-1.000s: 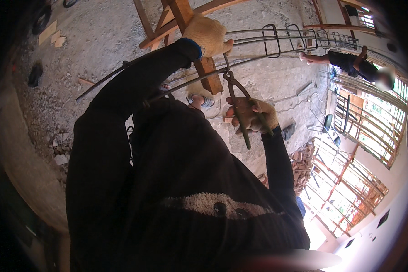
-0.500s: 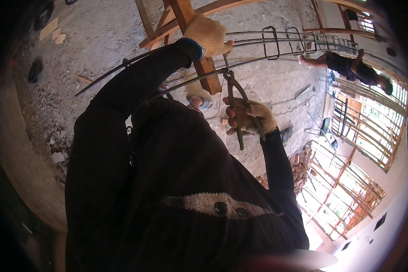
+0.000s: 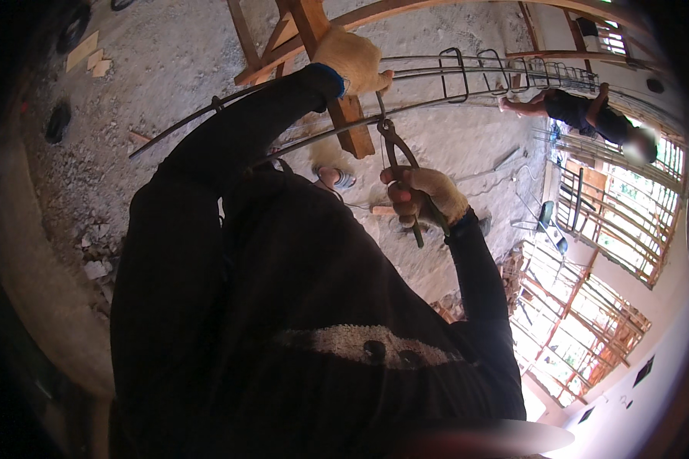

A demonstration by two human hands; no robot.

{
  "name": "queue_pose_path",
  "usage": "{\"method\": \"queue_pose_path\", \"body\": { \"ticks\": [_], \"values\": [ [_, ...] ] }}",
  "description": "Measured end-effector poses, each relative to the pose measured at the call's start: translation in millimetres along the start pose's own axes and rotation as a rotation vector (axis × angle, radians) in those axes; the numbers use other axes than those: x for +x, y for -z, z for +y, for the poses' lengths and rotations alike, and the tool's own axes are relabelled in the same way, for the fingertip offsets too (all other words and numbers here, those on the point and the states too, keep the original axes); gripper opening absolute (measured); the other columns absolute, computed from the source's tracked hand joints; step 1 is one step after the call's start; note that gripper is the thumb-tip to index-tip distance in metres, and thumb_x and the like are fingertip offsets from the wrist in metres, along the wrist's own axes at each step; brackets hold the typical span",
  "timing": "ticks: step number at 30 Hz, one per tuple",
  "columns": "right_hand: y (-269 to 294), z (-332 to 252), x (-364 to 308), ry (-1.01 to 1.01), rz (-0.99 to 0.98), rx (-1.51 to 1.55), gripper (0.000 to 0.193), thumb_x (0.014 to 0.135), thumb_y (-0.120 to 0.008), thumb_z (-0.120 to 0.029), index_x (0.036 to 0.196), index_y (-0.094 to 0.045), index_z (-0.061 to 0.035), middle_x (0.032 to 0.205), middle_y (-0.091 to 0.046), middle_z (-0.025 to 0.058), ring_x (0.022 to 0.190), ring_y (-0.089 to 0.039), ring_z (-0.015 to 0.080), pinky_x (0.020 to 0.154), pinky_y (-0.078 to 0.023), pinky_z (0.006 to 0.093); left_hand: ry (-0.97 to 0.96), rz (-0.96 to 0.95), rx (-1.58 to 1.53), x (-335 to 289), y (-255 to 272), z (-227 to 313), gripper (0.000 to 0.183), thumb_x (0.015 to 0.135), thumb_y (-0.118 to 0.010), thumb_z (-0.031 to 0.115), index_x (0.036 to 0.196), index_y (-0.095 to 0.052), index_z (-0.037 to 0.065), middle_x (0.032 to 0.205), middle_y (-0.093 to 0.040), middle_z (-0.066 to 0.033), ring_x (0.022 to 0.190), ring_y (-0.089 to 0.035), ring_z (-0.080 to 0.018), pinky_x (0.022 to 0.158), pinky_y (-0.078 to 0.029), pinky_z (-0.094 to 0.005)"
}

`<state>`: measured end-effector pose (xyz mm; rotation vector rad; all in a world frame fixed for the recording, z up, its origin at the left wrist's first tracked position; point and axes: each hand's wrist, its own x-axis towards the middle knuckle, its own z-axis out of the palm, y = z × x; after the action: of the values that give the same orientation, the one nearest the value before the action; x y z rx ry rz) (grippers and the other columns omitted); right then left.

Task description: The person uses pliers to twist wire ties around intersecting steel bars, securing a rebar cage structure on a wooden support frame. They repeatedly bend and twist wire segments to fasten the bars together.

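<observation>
My right hand (image 3: 429,195), in a tan glove with fingertips showing, grips the handles of a pair of end-cutting pincers (image 3: 400,145). The pincers' jaws meet the lower long bar, at the foot of a short upright piece of steel (image 3: 381,103). Above that, my gloved left hand (image 3: 351,60) is closed over the upper rebar (image 3: 409,73), beside a wooden post (image 3: 351,126); its palm side is hidden. Rectangular steel stirrups (image 3: 453,75) hang around the long bars farther right.
A wooden support frame (image 3: 283,50) stands behind the bars. Another person (image 3: 589,111) is beside the far end of the rebar cage. Rubble (image 3: 96,268) lies at left, wood pieces (image 3: 84,50) at the upper left, and a chair (image 3: 546,216) at right.
The pincers' handles have come closer together as my right hand squeezed and shifted slightly right. My left hand stays at the bar. The other person's head has shifted a little.
</observation>
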<state>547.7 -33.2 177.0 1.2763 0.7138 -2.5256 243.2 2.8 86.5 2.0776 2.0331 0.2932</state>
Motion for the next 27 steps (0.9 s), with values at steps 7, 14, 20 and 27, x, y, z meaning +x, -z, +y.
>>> {"method": "queue_pose_path", "body": {
  "ticks": [7,14,20,27],
  "values": [
    [-20,-7,8,0.232,0.577,-1.443,0.038,0.101,-0.067,-0.024,0.126,-0.066,0.0048,0.098,-0.076,0.0254,0.08,-0.076,0.0408,0.075,-0.061,0.0538,-0.02,-0.007,0.006,0,4,-4,0.064,0.102,-0.055,0.064,0.081,-0.083,0.01,0.078,-0.079,-0.0121,0.075,-0.077,-0.0306,0.082,-0.054,-0.051],
    [-43,8,13,0.181,1.011,-1.759,0.028,0.101,-0.068,-0.025,0.105,-0.065,0.0027,0.103,-0.075,0.0339,0.102,-0.075,0.0495,0.088,-0.059,0.0585,-0.018,-0.012,0.051,-6,11,1,0.062,0.103,-0.056,0.062,0.086,-0.084,0.009,0.079,-0.079,-0.0123,0.078,-0.078,-0.0316,0.085,-0.054,-0.0515],
    [-47,14,5,0.15,0.576,-0.866,0.038,0.097,-0.076,-0.034,0.108,-0.065,0.0007,0.092,-0.072,0.01,0.085,-0.073,0.0223,0.073,-0.056,0.0356,-0.007,0.019,-0.02,-6,9,0,0.064,0.101,-0.057,0.063,0.082,-0.084,0.008,0.077,-0.079,-0.0124,0.077,-0.076,-0.0318,0.092,-0.048,-0.0515],
    [-17,40,-8,0.26,0.201,-0.13,0.056,0.097,-0.076,-0.031,0.138,-0.058,0.0017,0.101,-0.072,0.0093,0.075,-0.071,0.0206,0.067,-0.058,0.0345,-0.018,0.049,-0.025,-2,-2,-1,0.064,0.102,-0.056,0.063,0.084,-0.084,0.008,0.077,-0.078,-0.0129,0.078,-0.077,-0.0319,0.089,-0.05,-0.0511]
  ]
}}
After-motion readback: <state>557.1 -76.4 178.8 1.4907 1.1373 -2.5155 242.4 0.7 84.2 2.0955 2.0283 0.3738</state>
